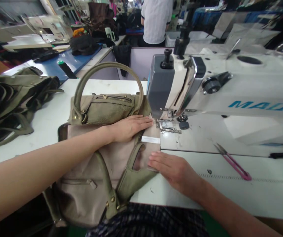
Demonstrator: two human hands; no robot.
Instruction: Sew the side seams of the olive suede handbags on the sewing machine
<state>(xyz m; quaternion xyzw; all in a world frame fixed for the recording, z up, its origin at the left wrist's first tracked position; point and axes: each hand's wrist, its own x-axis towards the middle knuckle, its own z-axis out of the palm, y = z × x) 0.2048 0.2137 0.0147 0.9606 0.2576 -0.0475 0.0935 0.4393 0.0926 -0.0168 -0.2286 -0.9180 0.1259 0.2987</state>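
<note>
An olive-green handbag [114,108] lies opened out on the white table, its pinkish-beige lining [92,164] showing. The lining's right edge, with a white label [150,139], reaches under the needle area of the sewing machine [166,89]. My left hand [131,127] rests flat on the bag just left of the presser foot [168,127], fingers stretched out and pointing right. My right hand [168,166] lies nearer to me at the lining's edge, fingertips on the fabric and fingers extended. Neither hand grips anything that shows.
Pink-handled snips [235,164] lie on the machine bed at the right. More olive bags [13,102] are piled at the left, near a dark thread cone [67,69]. A person in a light shirt [156,21] stands behind the purple partition [140,61].
</note>
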